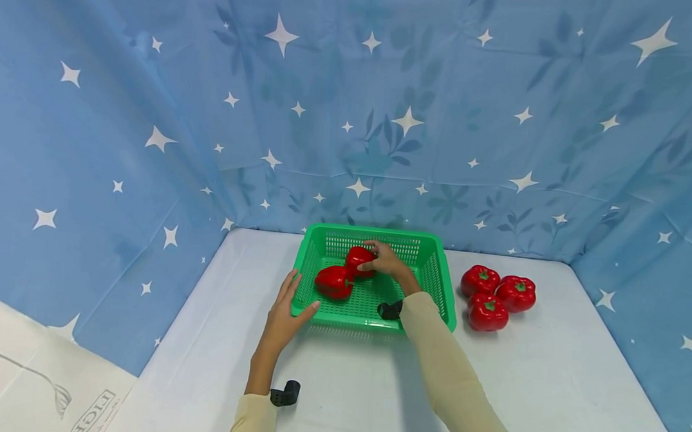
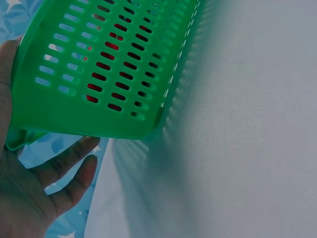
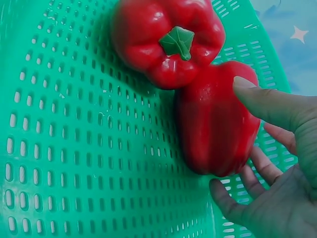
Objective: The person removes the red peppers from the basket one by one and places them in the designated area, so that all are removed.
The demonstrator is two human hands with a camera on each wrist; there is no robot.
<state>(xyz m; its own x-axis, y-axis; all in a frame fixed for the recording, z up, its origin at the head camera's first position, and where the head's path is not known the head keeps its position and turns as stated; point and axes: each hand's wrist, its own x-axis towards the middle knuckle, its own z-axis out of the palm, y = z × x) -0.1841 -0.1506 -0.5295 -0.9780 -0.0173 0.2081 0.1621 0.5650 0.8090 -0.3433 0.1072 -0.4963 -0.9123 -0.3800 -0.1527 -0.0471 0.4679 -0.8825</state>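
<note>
In the head view, a green plastic basket [image 1: 370, 320] with slotted walls holds two red bell peppers. My right hand [image 1: 386, 261] reaches into it, thumb and fingers placed around the rear bell pepper [image 3: 218, 124], which lies on its side. The other bell pepper [image 1: 334, 282] lies against it, to its left; its green stem [image 3: 178, 42] shows in the right wrist view. My left hand [image 1: 283, 316] is spread at the basket's front left corner, fingers straight along the outside and thumb toward the rim. The left wrist view shows that hand [image 2: 29, 193] beside the rim, holding nothing.
Three more red bell peppers stand grouped on the white table [image 1: 548, 366], right of the basket; the front one [image 1: 487, 312] is nearest me. A blue curtain [image 1: 350, 113] with white stars hangs behind the table and along both sides.
</note>
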